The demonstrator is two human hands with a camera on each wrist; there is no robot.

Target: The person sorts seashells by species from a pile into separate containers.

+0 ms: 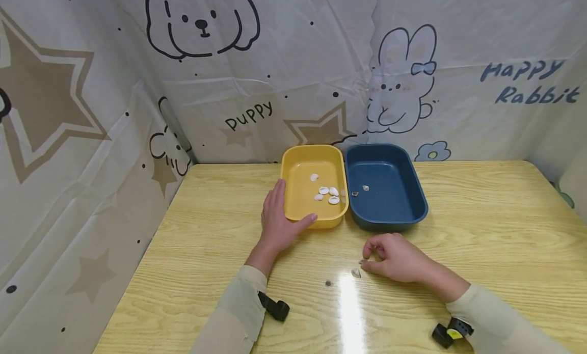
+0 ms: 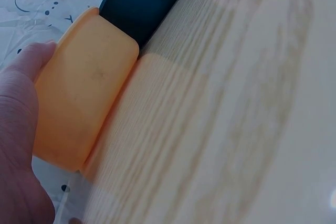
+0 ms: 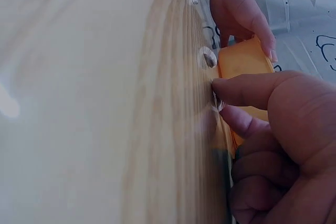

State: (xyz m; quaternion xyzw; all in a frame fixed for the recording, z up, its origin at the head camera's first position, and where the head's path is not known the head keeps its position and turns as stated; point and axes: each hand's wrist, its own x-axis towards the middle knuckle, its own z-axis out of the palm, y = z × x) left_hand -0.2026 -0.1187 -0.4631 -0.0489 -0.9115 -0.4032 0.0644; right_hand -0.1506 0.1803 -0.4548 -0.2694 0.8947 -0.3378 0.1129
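Note:
My right hand [image 1: 399, 257] pinches a small seashell [image 3: 218, 102] between thumb and forefinger, close over the table in front of the blue bin [image 1: 415, 211]. Beside those fingertips lies another shell [image 1: 356, 273], and a darker small one [image 1: 328, 283] sits further left on the wood. My left hand [image 1: 278, 224] rests against the yellow bin [image 1: 290, 206], straight fingers along its left wall and thumb over the near rim. Inside the yellow bin are several white shells [image 1: 334, 200]. Two small shells [image 1: 365, 188] lie in the blue bin, toward its left side.
Both bins stand side by side at the back of the wooden table [image 1: 220, 216]. Behind them hangs a printed cloth [image 1: 257, 79] with cartoon animals, which also covers the left side. Each sleeve carries a black wrist camera [image 1: 274, 307].

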